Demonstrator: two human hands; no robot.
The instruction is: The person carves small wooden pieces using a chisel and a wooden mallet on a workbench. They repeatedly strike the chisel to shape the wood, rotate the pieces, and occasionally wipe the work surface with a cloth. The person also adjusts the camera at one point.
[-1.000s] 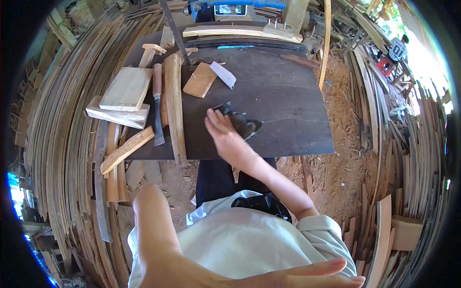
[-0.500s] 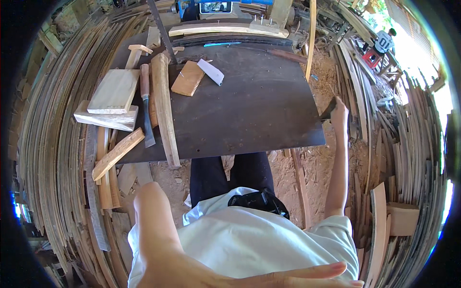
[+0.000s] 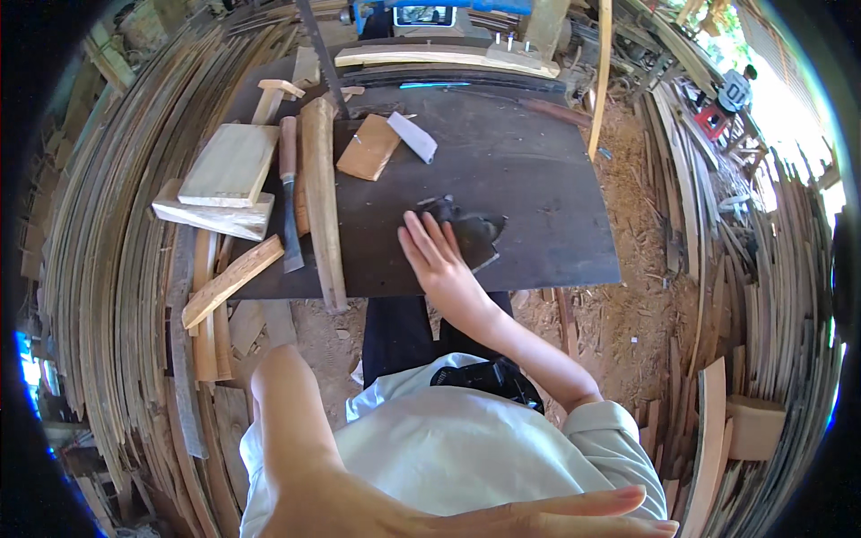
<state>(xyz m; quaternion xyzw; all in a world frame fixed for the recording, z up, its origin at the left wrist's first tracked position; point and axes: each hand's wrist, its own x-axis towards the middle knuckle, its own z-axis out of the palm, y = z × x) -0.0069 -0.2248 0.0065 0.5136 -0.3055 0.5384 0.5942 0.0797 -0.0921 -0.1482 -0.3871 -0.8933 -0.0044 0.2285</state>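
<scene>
My right hand (image 3: pixel 441 266) reaches over the dark tabletop (image 3: pixel 547 224), palm down, its fingers stretched out. Right beside those fingers, partly under them, lies a dark, crumpled, sheet-like piece (image 3: pixel 473 238) with a pale lower edge; its kind is unclear. At the bottom of the view my left hand (image 3: pixel 529 518) extends across the front of my shirt, fingers straight and holding nothing. Left of the right hand are a long curved wooden piece (image 3: pixel 321 202) and a wide chisel (image 3: pixel 289 193) with a wooden handle. Beyond it lie a brown wood block (image 3: pixel 369 148) and a whitish block (image 3: pixel 413 137).
Stacked boards (image 3: pixel 229 166), a wooden stick (image 3: pixel 233 280) and a small T-shaped wooden piece (image 3: pixel 271 100) occupy the table's left side. A pale wooden bar (image 3: pixel 430 55) crosses the far edge. Lumber piles flank both sides. A person (image 3: pixel 735 90) sits at far right.
My right hand has swung in from beyond the table's right edge to its front middle. The dark piece it held there now lies on the tabletop, and the fingers have straightened.
</scene>
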